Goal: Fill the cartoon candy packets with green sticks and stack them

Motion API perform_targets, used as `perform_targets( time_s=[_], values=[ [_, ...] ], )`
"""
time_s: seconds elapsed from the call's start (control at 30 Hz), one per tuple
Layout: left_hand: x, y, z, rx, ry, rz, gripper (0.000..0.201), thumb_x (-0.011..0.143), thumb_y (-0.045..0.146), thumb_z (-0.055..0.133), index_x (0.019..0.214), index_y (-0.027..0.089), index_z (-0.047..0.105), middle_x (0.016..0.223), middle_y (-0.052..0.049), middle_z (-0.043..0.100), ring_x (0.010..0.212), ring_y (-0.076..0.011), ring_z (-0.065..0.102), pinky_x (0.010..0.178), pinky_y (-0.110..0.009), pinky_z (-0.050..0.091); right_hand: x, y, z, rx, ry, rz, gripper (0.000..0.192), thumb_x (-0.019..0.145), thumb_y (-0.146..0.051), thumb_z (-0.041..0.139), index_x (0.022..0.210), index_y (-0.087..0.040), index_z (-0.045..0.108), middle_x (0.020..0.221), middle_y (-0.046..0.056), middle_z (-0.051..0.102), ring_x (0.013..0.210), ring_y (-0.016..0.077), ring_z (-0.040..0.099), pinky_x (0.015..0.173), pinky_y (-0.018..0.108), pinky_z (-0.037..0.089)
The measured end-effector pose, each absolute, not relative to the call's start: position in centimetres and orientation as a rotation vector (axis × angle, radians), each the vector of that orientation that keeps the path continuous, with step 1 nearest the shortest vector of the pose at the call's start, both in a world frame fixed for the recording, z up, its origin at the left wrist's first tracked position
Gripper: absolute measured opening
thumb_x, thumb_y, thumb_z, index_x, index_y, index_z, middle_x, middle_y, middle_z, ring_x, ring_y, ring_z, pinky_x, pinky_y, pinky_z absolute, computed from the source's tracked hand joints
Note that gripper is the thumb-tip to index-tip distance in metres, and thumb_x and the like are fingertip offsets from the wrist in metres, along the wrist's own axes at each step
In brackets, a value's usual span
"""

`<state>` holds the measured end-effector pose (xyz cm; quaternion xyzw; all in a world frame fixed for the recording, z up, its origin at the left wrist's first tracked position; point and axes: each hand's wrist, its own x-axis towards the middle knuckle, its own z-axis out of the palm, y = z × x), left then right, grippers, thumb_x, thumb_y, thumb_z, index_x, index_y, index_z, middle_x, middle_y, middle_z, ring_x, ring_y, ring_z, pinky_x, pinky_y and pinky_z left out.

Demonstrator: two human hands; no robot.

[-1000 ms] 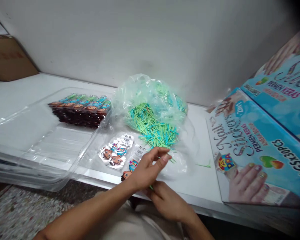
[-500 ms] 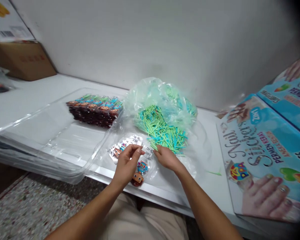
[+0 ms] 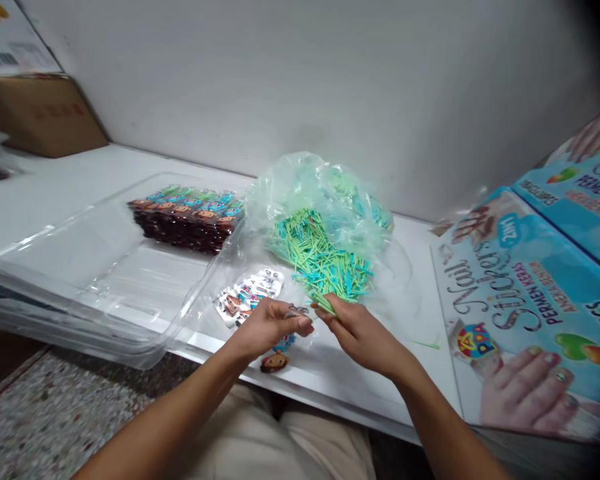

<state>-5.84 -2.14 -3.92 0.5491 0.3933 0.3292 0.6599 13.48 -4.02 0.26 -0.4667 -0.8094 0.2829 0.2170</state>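
My left hand (image 3: pixel 270 327) is closed, thumb against fingers, on the upper end of a small printed packet (image 3: pixel 274 362). The packet's lower end shows a cartoon face and hangs below the hand at the table edge. In my right hand (image 3: pixel 360 330) a few thin green sticks (image 3: pixel 324 304) are pinched, their ends pointing toward the packet. The two hands are close together. Just beyond them, a pile of green and blue sticks (image 3: pixel 330 263) spills from a clear plastic bag (image 3: pixel 300 177). Several more packets (image 3: pixel 245 297) lie left of the pile.
On the left, a clear plastic tray (image 3: pixel 105 287) holds stacked filled packets (image 3: pixel 185 217). Printed blue boxes (image 3: pixel 525 313) stand at the right. A cardboard box (image 3: pixel 45 117) sits at the back left. One loose stick (image 3: pixel 425 344) lies on the white table (image 3: pixel 405 393).
My right hand has drawn back from the pile with green sticks and turned toward the left hand. My left hand has moved slightly right and now grips the packet's top end.
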Motion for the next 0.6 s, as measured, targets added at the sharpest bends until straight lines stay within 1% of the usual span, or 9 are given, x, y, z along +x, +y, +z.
perform_targets(
  time_s=[0.13, 0.23, 0.33, 0.37, 0.43, 0.53, 0.6],
  values=[
    [-5.5, -2.5, -3.6, 1.287, 0.982, 0.811, 0.024, 0.067, 0.036, 0.073, 0.066, 0.012, 0.072, 0.064, -0.004, 0.068, 0.061, -0.0158, 0.060, 0.062, -0.027, 0.045, 14.6, -4.3, 1.0, -1.338, -2.249, 0.867, 0.024, 0.095, -0.037, 0.041, 0.076, -0.023, 0.045, 0.068, -0.002, 0.050, 0.060, 0.0140, 0.045, 0.057, 0.027, 0.032],
    [-5.4, -2.7, -2.9, 1.436, 1.051, 0.848, 0.022, 0.070, 0.036, 0.069, 0.066, 0.015, 0.071, 0.057, -0.001, 0.061, 0.056, -0.0137, 0.055, 0.055, -0.025, 0.042, 15.0, -4.3, 1.5, -1.309, -2.291, 0.995, 0.027, 0.095, -0.039, 0.042, 0.074, -0.022, 0.045, 0.065, -0.002, 0.050, 0.058, 0.0132, 0.045, 0.054, 0.026, 0.031],
    [-5.3, -2.9, -2.4, 1.647, 1.098, 0.842, 0.023, 0.076, 0.034, 0.063, 0.062, 0.017, 0.069, 0.050, 0.002, 0.051, 0.051, -0.0119, 0.049, 0.051, -0.023, 0.037, 15.0, -4.2, 1.8, -1.290, -2.342, 1.021, 0.026, 0.095, -0.038, 0.041, 0.075, -0.022, 0.046, 0.067, -0.002, 0.050, 0.058, 0.0128, 0.045, 0.054, 0.026, 0.029],
    [-5.3, -2.9, -2.3, 1.723, 1.098, 0.848, 0.024, 0.077, 0.033, 0.062, 0.060, 0.017, 0.068, 0.050, 0.002, 0.050, 0.052, -0.0117, 0.048, 0.052, -0.023, 0.036, 14.9, -4.2, 1.8, -1.286, -2.365, 1.021, 0.026, 0.095, -0.038, 0.042, 0.075, -0.021, 0.047, 0.067, -0.002, 0.050, 0.059, 0.0128, 0.045, 0.054, 0.026, 0.029],
    [-5.4, -2.9, -2.2, 1.873, 1.090, 0.865, 0.025, 0.079, 0.031, 0.060, 0.060, 0.018, 0.067, 0.053, 0.001, 0.053, 0.056, -0.0124, 0.049, 0.057, -0.024, 0.038, 14.8, -4.1, 2.0, -1.287, -2.414, 1.025, 0.026, 0.094, -0.037, 0.042, 0.074, -0.021, 0.046, 0.067, -0.002, 0.049, 0.059, 0.0128, 0.044, 0.054, 0.026, 0.028],
    [-5.6, -2.9, -2.4, 2.040, 1.093, 0.859, 0.022, 0.082, 0.028, 0.059, 0.065, 0.018, 0.069, 0.058, 0.000, 0.059, 0.063, -0.0143, 0.052, 0.070, -0.028, 0.040, 14.9, -4.2, 2.1, -1.313, -2.497, 1.043, 0.027, 0.094, -0.037, 0.043, 0.072, -0.021, 0.044, 0.063, -0.003, 0.046, 0.056, 0.0125, 0.041, 0.053, 0.026, 0.026],
    [-5.8, -2.9, -2.6, 2.110, 1.106, 0.831, 0.019, 0.083, 0.027, 0.058, 0.072, 0.019, 0.071, 0.062, -0.001, 0.064, 0.066, -0.0155, 0.054, 0.080, -0.032, 0.038, 15.0, -4.2, 2.2, -1.347, -2.554, 1.059, 0.029, 0.094, -0.038, 0.043, 0.070, -0.022, 0.041, 0.059, -0.004, 0.044, 0.053, 0.0121, 0.038, 0.051, 0.026, 0.024]
  ],
)
